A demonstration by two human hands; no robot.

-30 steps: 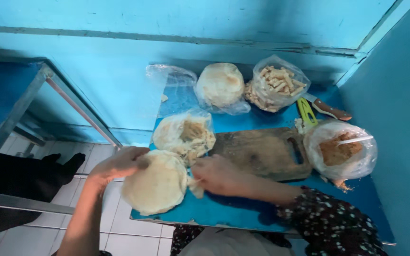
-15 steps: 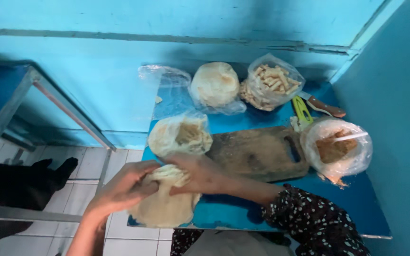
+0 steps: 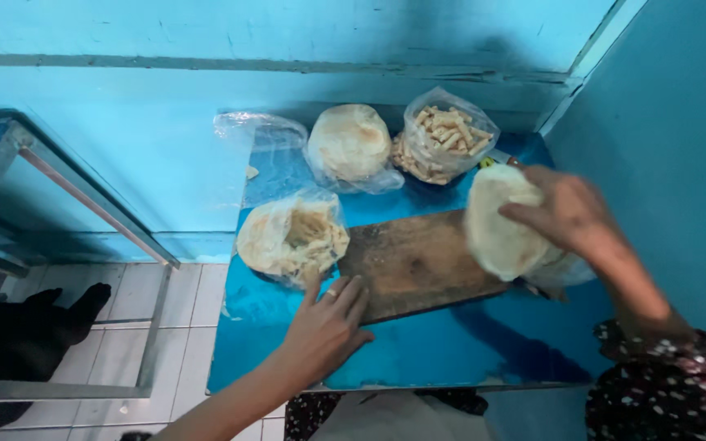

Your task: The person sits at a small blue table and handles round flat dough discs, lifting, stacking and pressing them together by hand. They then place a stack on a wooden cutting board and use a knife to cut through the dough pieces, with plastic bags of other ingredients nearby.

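Her right hand (image 3: 569,214) grips a pale flatbread (image 3: 500,224) above the wooden board's (image 3: 418,261) right end. The left hand (image 3: 328,322) rests open at its left edge.

1. My right hand (image 3: 569,214) now holds the flatbread (image 3: 500,222) up at the right end, away from the surface's (image 3: 451,351) near left corner.
2. My left hand (image 3: 328,327) now rests flat by the wooden board (image 3: 418,261).

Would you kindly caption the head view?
Right hand lifts flatbread while left hand rests on cutting board.
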